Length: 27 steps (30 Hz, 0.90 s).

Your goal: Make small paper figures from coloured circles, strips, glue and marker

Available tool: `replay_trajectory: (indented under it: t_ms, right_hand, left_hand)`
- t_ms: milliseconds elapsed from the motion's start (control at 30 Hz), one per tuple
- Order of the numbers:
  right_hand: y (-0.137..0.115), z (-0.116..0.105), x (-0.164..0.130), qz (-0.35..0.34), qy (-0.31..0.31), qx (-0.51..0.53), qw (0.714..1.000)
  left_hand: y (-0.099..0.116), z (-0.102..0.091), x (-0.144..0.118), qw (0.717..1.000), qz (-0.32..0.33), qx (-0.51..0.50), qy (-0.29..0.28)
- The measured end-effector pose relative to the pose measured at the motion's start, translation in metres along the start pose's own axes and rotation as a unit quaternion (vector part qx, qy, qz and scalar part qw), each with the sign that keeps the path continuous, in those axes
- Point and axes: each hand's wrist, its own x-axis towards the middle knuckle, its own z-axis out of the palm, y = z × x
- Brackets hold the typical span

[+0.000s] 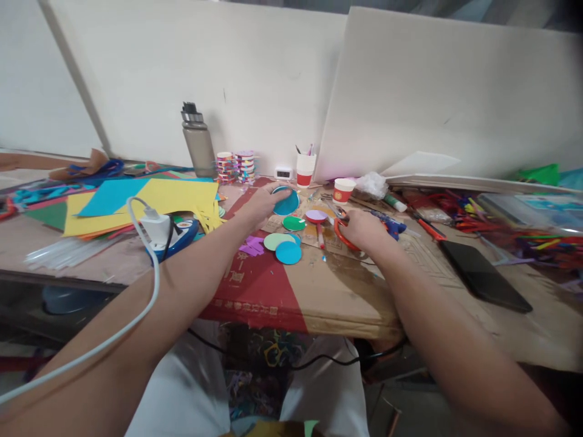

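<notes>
My left hand (260,206) is closed on a blue paper disc (286,204) with a pale rim, fingers at its upper left edge. My right hand (363,229) grips orange-handled scissors (341,235), whose metal blades point away and to the left. Between my hands lie a green disc (293,224) and a lilac-topped disc (316,216) with a red edge. Closer to me are a pale green disc (276,242) and another blue disc (288,253). A red pen (320,237) lies near the scissors.
Yellow paper sheets (182,197), a power strip (175,240) with a white cable, and purple scraps (252,246) are on the left. Behind stand a bottle (198,142), decorated cups (245,167) and a red-and-white cup (344,190). A black phone (483,274) lies on the right.
</notes>
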Motion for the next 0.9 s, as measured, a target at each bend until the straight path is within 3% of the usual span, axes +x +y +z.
replay_trajectory:
  t_ms: [100, 300, 433, 567, 667, 900]
  right_hand:
    - [-0.002, 0.0, -0.001, -0.003, -0.027, -0.021, 0.999]
    - [-0.005, -0.002, -0.01, -0.032, -0.045, -0.061, 0.997]
    - [-0.014, -0.007, -0.019, -0.074, 0.088, 0.019, 0.993]
    - [-0.025, -0.006, -0.021, -0.16, 0.207, 0.196, 0.945]
    - [-0.029, -0.002, -0.02, -0.19, 0.229, 0.242, 0.924]
    - [-0.029, 0.002, -0.016, -0.211, 0.245, 0.239, 0.916]
  left_hand:
    - [-0.001, -0.002, 0.002, 0.998, 0.024, 0.057, 0.015]
    - [0.004, -0.001, -0.004, 0.996, 0.011, 0.09, 0.028]
    - [0.007, 0.007, -0.009, 0.989, 0.021, 0.144, 0.018]
    - [0.011, 0.019, -0.016, 0.981, 0.015, 0.194, 0.0]
    - [0.012, 0.025, -0.02, 0.974, 0.026, 0.225, -0.014]
    - [0.01, 0.03, -0.024, 0.966, 0.047, 0.247, -0.064]
